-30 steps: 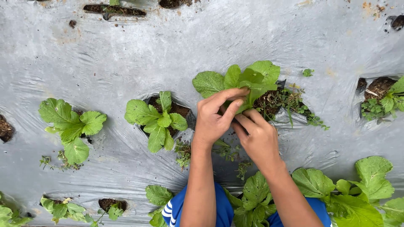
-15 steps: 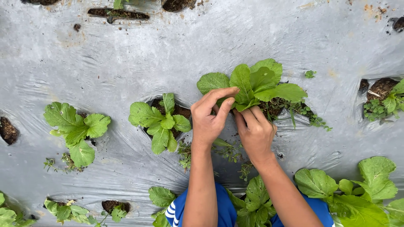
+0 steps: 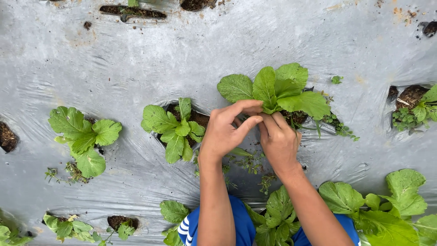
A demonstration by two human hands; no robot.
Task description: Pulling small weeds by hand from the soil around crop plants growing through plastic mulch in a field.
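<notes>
A leafy green seedling (image 3: 277, 89) with broad rounded leaves grows from a soil hole in grey plastic mulch sheeting (image 3: 136, 59). My left hand (image 3: 225, 132) and my right hand (image 3: 277, 141) meet at the plant's base, fingertips pinched together around its lower stems. The stem itself is hidden behind my fingers. Small weeds (image 3: 339, 127) trail from the hole to the right of my right hand.
Similar seedlings grow in other holes: one just left of my hands (image 3: 175, 127), one further left (image 3: 84, 136), one at the right edge (image 3: 416, 111), larger ones at the bottom right (image 3: 387, 205). Open soil holes (image 3: 132, 11) lie along the top. Blue clothing (image 3: 236, 225) shows below.
The seedling's leaves, bunched under my fingers a second ago, have spread open and stand clear above my hands. Both hands have shifted slightly lower, to the plant's base.
</notes>
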